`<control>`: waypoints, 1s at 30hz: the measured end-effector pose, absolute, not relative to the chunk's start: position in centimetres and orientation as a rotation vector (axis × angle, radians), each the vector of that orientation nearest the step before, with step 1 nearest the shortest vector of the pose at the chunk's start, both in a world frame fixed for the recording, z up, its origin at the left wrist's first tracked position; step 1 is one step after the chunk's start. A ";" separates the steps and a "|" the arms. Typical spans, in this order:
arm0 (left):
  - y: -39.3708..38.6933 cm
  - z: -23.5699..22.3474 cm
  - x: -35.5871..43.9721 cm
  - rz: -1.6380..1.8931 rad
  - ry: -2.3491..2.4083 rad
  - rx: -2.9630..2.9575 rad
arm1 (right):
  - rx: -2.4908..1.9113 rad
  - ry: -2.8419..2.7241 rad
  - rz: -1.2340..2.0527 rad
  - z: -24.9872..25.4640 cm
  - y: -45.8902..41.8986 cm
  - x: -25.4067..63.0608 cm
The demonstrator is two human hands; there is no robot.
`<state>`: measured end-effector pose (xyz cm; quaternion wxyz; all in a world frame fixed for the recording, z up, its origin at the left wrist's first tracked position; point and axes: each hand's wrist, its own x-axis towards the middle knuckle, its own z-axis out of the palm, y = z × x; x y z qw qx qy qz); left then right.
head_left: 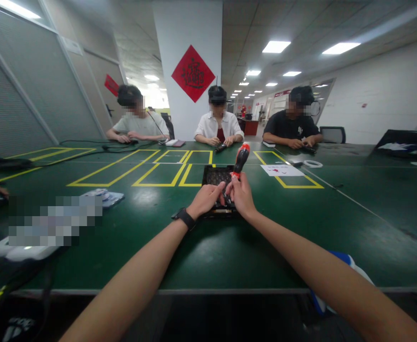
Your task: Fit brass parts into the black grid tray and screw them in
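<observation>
A screwdriver (pixel 242 159) with a red and black handle stands tilted up from my right hand (pixel 243 195), whose closed fingers grip it around the lower part of the handle. My left hand (pixel 207 198) is right beside it, thumb and fingers drawn together near the screwdriver's lower end. What those left fingers hold, if anything, is hidden. Under both hands lies a black open case (pixel 213 176) with a patterned dark inside. My hands and wrists cover much of its near half, so its contents cannot be made out.
Yellow tape rectangles mark the green table (pixel 180 237). A white sheet (pixel 282 170) and a white ring (pixel 312 164) lie to the right. At left is a white device (pixel 26 251), partly blurred out. Across the table sit three people, hands on small objects.
</observation>
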<state>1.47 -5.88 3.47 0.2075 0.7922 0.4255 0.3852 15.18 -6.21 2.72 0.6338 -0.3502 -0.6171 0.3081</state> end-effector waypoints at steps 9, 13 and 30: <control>-5.7 3.4 1.4 0.993 1.216 2.221 | -0.802 -1.400 0.723 2.6 -6.0 15.2; -5.6 3.2 1.4 1.016 1.205 2.232 | -0.804 -1.391 0.728 2.6 -5.9 15.2; -5.6 3.0 1.3 1.157 0.981 2.286 | -0.769 -1.337 0.731 2.8 -6.1 15.1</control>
